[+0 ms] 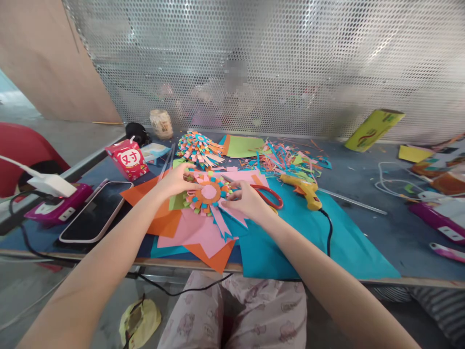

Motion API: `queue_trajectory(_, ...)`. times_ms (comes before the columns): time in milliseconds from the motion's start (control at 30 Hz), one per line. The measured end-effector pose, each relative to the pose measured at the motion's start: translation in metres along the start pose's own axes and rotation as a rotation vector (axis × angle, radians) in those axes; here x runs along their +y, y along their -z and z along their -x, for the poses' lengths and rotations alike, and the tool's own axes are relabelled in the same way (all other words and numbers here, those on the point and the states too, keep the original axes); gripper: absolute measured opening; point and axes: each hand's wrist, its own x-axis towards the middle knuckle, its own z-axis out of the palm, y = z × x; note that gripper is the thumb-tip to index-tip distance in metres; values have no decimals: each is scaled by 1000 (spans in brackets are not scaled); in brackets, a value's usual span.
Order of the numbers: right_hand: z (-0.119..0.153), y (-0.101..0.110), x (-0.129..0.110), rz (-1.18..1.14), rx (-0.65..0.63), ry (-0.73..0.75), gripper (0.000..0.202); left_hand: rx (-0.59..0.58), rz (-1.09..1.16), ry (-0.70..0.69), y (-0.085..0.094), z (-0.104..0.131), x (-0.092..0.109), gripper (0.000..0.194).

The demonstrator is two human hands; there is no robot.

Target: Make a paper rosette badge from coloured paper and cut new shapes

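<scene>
A paper rosette [209, 192] with a pink centre, an orange ring and a fringe of orange, blue, pink and green strips lies in front of me. Pink and blue ribbon tails [222, 222] hang from its lower side. My left hand [178, 181] grips its left edge, thumb on top. At the right edge, the bent fingers of my right hand [247, 199] pinch the fringe; their exact contact is partly hidden. Under the rosette are pink paper [192, 228] and orange paper [160, 220]. Red-handled scissors [271, 194] lie just beyond my right hand.
Behind sits a second fringed rosette [199, 145] beside paper scraps [290, 160]. A yellow glue gun [305, 190] rests on blue paper [308, 242], its cord running over the front edge. A phone [96, 212] and purple power strip [60, 206] lie left. A perforated metal panel [290, 63] stands behind.
</scene>
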Motion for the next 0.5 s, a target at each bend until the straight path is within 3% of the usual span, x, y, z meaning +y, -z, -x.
queue_trajectory(267, -7, 6, 9, -178, 26, 110, 47, 244, 367, -75, 8, 0, 16, 79)
queue_trajectory(500, -10, 15, 12, -204, 18, 153, 45, 391, 471, -298, 18, -8, 14, 76)
